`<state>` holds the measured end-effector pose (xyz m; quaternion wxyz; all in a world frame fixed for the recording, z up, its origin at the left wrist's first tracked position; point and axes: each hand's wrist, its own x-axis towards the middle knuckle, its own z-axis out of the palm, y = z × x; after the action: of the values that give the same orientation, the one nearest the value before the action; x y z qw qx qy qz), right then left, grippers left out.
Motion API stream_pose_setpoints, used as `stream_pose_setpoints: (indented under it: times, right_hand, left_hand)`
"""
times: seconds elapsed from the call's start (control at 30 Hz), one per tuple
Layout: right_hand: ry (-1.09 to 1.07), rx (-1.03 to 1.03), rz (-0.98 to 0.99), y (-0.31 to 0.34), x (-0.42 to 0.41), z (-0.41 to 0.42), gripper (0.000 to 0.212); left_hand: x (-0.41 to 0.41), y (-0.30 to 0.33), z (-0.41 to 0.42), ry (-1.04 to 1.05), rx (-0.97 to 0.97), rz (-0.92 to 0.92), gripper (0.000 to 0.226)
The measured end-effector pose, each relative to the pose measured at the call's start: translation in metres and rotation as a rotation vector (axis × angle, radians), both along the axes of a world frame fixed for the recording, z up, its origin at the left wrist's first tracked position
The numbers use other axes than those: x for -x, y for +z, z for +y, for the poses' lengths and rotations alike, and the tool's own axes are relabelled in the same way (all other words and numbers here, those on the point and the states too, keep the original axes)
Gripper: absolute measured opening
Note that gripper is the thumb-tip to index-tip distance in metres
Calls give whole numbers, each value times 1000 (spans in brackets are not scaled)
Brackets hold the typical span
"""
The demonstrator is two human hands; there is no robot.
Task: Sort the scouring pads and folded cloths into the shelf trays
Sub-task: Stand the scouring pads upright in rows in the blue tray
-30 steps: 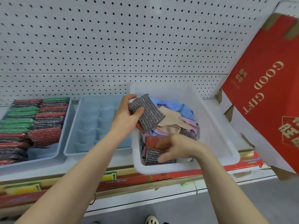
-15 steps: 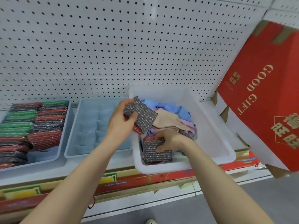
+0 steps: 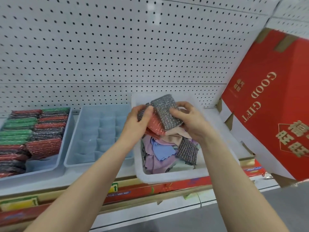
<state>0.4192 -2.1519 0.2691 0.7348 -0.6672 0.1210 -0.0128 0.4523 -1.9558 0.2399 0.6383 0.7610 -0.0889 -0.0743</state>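
Over the white plastic bin (image 3: 215, 171) of pastel folded cloths (image 3: 160, 151), both hands — left hand (image 3: 139, 124), right hand (image 3: 192, 121) — clasp a grey glittery scouring pad (image 3: 165, 113) atop a red pad (image 3: 154, 125).

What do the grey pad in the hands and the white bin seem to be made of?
Grey pad: probably woven fibre with metallic thread, since its ribbed surface glints in small specks. White bin: most likely plastic, matte and slightly translucent, with smooth moulded walls and a rounded rim.
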Motion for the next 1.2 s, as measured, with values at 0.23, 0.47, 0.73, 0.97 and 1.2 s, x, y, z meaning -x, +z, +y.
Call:
stream_pose_setpoints:
  times: [0.23,0.47,0.73,0.97,1.2]
  right_hand:
    - [76,1055,165,-38,14,-35,35]
    - [388,1489,518,-62,21,-46,57]
    - [62,1333,110,1,-19,-10,23]
    - [-96,609,-254,-2,-62,147,16]
    - [208,573,-271,-44,-88,295,27]
  left_hand:
    - [-2,-7,-6,82,-36,-78,48]
    - [-6,-11,3,161,84,-48,48]
    - [-20,-9,67,350,219,-28,44]
    - [-49,-9,208,554,170,-90,51]
    - [-67,-25,345,741,100,-87,46]
